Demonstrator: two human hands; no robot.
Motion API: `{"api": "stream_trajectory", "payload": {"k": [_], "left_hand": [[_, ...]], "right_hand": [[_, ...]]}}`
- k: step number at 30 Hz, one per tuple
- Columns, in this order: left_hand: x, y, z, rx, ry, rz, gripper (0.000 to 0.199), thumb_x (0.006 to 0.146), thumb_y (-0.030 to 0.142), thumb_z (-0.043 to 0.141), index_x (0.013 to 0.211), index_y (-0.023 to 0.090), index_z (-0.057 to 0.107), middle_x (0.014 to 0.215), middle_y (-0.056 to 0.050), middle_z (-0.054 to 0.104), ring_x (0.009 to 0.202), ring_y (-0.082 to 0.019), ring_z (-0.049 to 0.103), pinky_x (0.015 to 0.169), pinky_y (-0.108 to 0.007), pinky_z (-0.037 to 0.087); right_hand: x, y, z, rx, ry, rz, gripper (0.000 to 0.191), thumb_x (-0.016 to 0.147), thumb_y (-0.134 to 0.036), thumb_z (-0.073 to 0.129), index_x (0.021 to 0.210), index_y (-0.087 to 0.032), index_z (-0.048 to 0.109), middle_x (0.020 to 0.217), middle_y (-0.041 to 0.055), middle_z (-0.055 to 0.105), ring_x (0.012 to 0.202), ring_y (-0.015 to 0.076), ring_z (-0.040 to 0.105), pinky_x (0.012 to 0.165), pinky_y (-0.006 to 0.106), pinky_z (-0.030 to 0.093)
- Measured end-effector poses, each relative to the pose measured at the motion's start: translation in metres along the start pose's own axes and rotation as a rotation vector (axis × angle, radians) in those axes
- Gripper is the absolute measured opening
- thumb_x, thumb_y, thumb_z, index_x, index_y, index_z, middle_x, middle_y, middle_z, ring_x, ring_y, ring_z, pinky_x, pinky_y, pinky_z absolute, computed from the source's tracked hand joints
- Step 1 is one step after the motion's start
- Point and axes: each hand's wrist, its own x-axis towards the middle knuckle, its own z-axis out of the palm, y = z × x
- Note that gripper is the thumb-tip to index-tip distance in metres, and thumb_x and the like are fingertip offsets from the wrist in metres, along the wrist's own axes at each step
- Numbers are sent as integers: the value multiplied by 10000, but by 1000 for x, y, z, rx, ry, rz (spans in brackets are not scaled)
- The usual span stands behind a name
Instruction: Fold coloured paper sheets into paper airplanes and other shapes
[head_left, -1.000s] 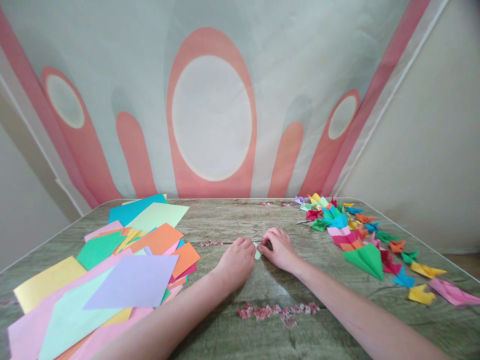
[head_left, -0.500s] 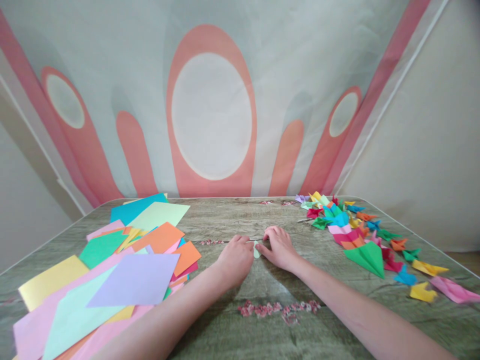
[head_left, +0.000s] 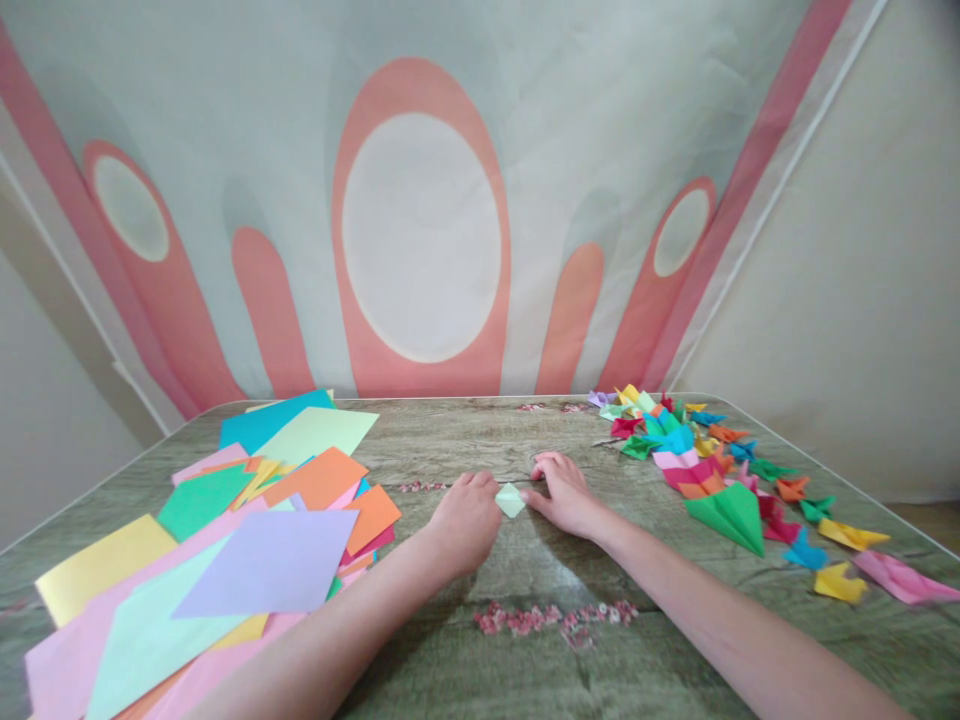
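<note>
A small pale green folded paper [head_left: 511, 500] lies on the table between my two hands, diamond-shaped with a crease across it. My left hand [head_left: 466, 520] is at its left corner with the fingers curled and closed on that edge; the fingertips are partly hidden behind the knuckles. On the other side, the thumb of my right hand [head_left: 564, 496] reaches the paper's right corner. Its bent fingers rest on the table farther back, with a gap between them and the thumb.
Overlapping coloured paper sheets [head_left: 270, 560] spread over the left of the wood-patterned table [head_left: 450, 430]. Several small folded paper figures [head_left: 780, 470] and a green paper plane [head_left: 727, 518] lie along the right side. A printed cloth [head_left: 420, 230] hangs behind the table.
The pale green paper shows wider now, as a diamond instead of a narrow strip. My left hand has drawn slightly left, and the gap between the hands has grown.
</note>
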Motion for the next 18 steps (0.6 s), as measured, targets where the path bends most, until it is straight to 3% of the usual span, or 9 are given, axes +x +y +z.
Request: {"api": "stream_trajectory", "payload": {"k": [5,9,13,18], "left_hand": [[1,-14,14,-232,103,-150,212,719,91,472,825,154,645,898,-91,620,912,-224,547,818,-329,402],[6,-19,30,-417,282,-331,194,829,215,439,921,180,606,906,-64,599,873,-194,550,787,-302,421],[9,-17,40,-483,370,-322,212,805,348,535,925,184,594,919,-56,571,897,-202,521,810,-323,411],[11,-19,44,-556,364,-325,136,759,307,599,810,181,596,844,-35,563,842,-185,513,779,-312,408]], "right_hand": [[-5,-2,1,40,66,-59,150,768,-343,601,820,-206,565,1096,69,537,1074,221,459,910,396,316],[-7,-5,0,95,87,-80,81,761,-290,615,774,-218,580,1048,43,568,1036,212,483,895,394,320],[-8,-7,-3,130,87,-95,52,767,-274,609,770,-223,597,1029,37,581,1013,209,496,880,389,330],[-8,-8,-3,162,88,-111,52,784,-269,589,783,-220,608,995,38,597,990,203,512,872,385,331]]}}
